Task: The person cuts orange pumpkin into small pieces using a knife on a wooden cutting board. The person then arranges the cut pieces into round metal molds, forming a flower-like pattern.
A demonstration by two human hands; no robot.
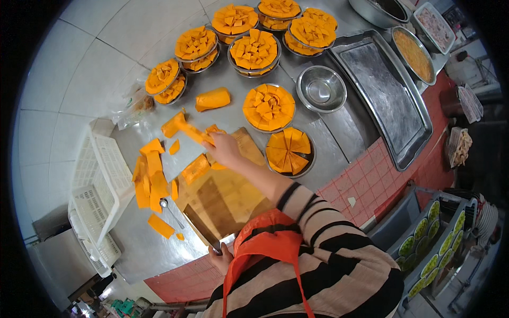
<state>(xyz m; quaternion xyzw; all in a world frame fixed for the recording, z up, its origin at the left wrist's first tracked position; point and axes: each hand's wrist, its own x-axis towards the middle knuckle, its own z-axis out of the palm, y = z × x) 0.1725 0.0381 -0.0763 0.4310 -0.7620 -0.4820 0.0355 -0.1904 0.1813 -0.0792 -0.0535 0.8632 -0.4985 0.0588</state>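
My right hand (223, 148) reaches over a wooden cutting board (238, 190), closed on a motion-blurred strip of orange pumpkin (195, 133). Low on the left, the fingers of my left hand (222, 259) grip a kitchen knife (202, 228), its blade along the board's near-left edge. A pumpkin slab (195, 168) lies at the board's left edge, and another piece is partly hidden under my right hand. Left of the board is a pile of pumpkin slabs (153, 179). To its right, a metal bowl holds pumpkin wedges (287, 153) in a ring with a gap.
Stacked bowls of cut pumpkin (254, 51) line the back of the steel table (159, 262). A steel bowl (321, 88) and large metal tray (381, 91) stand to the right. A spoon (171, 212) lies near white plastic baskets (103, 190). A rack of green-filled bowls (429, 234) stands at lower right.
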